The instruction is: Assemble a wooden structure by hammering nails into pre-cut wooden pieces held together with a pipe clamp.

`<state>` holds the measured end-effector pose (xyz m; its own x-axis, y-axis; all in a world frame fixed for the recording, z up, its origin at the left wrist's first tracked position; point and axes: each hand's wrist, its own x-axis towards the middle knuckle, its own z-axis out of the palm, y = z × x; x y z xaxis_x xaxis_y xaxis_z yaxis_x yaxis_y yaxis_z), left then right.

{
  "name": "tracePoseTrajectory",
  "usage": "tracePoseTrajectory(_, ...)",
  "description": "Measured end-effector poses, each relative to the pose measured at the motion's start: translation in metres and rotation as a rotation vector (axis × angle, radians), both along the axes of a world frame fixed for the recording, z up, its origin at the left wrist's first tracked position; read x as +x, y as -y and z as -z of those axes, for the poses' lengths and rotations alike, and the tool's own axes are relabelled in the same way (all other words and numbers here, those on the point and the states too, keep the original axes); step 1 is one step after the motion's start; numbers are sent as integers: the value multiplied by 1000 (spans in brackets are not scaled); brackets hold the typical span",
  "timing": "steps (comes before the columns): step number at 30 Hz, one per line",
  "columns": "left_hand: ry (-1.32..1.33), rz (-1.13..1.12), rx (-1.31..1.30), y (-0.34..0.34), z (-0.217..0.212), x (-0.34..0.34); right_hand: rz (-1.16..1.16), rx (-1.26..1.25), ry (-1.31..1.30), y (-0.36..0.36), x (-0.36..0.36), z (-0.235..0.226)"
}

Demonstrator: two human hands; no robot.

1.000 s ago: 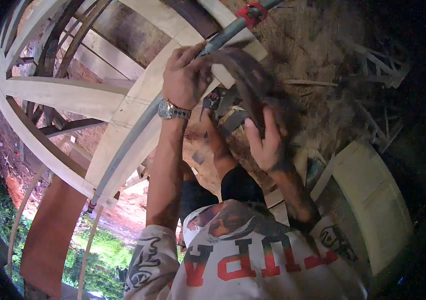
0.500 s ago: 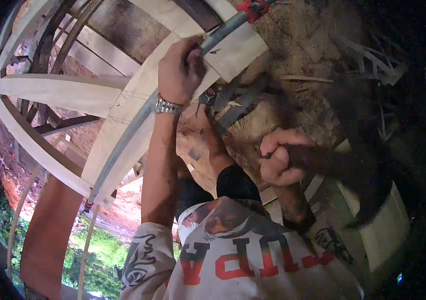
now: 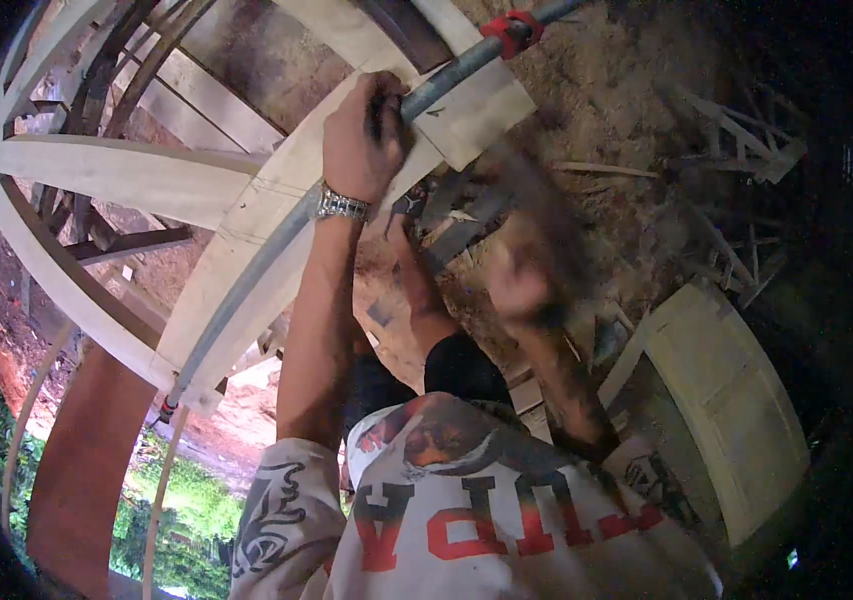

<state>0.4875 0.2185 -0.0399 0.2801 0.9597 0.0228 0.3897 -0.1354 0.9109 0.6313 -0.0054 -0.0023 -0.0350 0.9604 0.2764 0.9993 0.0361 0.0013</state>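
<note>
One long grey pipe clamp (image 3: 277, 262) lies along one curved wooden rail (image 3: 247, 215). The left hand (image 3: 362, 135), wearing one metal watch (image 3: 343, 205), is closed around the clamp near the rail's upper end. The right hand (image 3: 527, 280) is blurred nearby; I cannot tell its grip.

Ground (image 3: 607, 110) is bare earth under a coat of sawdust and wood shavings, tan and rough. Loose thin wood strips (image 3: 592, 168) lie scattered on it toward the right, some crossed in a small pile (image 3: 747, 140). A pale curved wooden frame (image 3: 277, 200) lies over the ground at left, its ribs fanning out. A pale panelled wooden piece (image 3: 727, 400) lies at lower right. Farther left the ground turns to red soil (image 3: 7, 340), then green grass (image 3: 177, 500) at the bottom edge.
</note>
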Motion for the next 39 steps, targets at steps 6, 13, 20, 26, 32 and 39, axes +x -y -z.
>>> tracePoseTrajectory(6, 23, -71, 156, 0, 1, -12, 442, -194, -1158, -36, -25, -58)
tracePoseTrajectory(13, -24, -41, 20, -2, 0, -14, 276, -193, -560, -49, -19, 3)
tracePoseTrajectory(20, 4, -40, 87, -9, -3, -12, 230, -102, -873, 8, 2, 10)
tracePoseTrajectory(26, -64, -30, 67, -12, 10, -14, 508, -249, -991, -46, -26, 1)
tracePoseTrajectory(32, 13, -54, 2, -2, 0, -15, -9, 513, -1491, -39, -37, 6)
tracePoseTrajectory(39, -27, -40, 2, -5, 3, -12, 328, -14, -1052, -24, -20, -5)
